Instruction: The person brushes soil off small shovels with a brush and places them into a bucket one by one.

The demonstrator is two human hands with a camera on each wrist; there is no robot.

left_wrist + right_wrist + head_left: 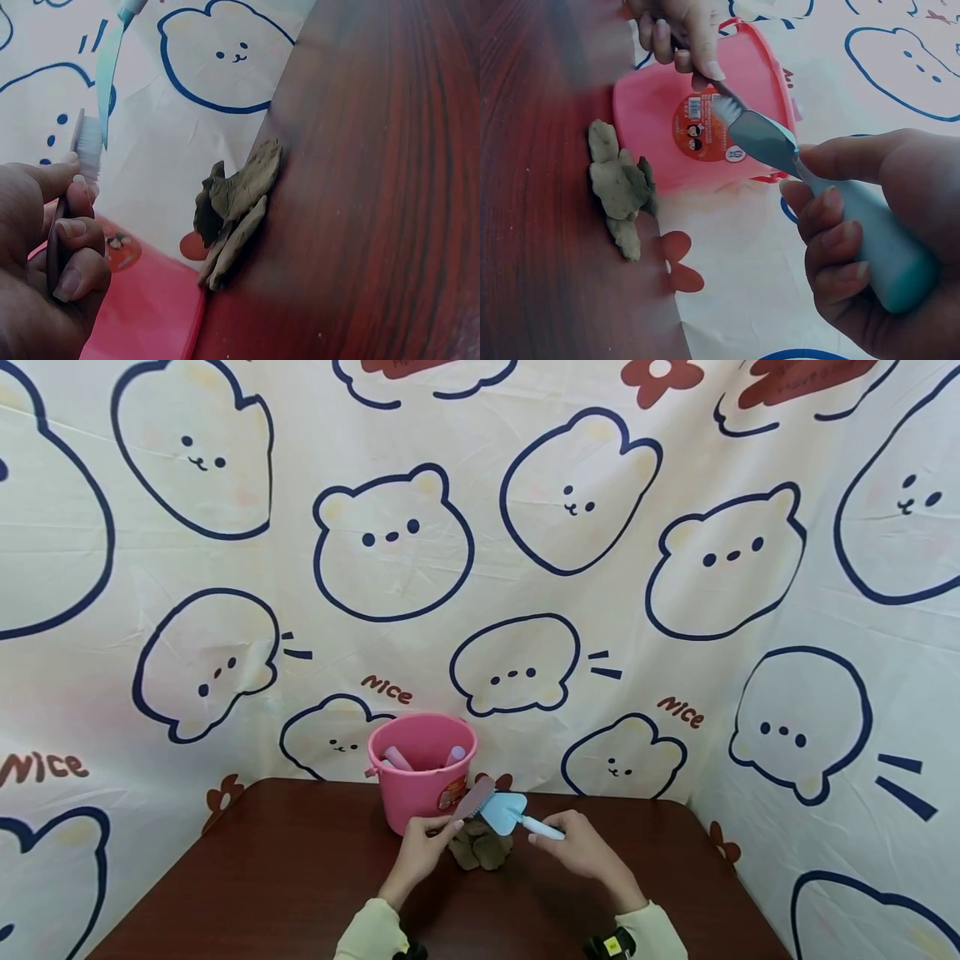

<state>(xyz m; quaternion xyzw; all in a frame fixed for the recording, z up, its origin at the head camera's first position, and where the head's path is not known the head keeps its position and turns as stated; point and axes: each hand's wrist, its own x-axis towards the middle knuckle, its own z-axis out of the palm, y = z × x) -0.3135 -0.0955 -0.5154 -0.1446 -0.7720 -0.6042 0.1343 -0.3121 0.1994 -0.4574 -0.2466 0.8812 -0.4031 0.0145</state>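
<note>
My left hand [422, 850] grips a brush [472, 800] by its dark handle, with white bristles [90, 146] facing the blade of a toy shovel. That light blue shovel [502, 812] is held by its thick pale handle [881, 244] in my right hand [583, 847], fingers wrapped round it and thumb near the blade. In the right wrist view the bristles meet the blade's edge. Below the two tools, a small heap of greyish-brown clay-like lumps [483, 850] lies on the table.
Just behind my left hand a pink bucket [408, 800] stands on the dark brown table [300, 868], with pale purple handles [397, 758] showing inside it. A cloth [480, 585] printed with cartoon bears hangs behind and at both sides of the table.
</note>
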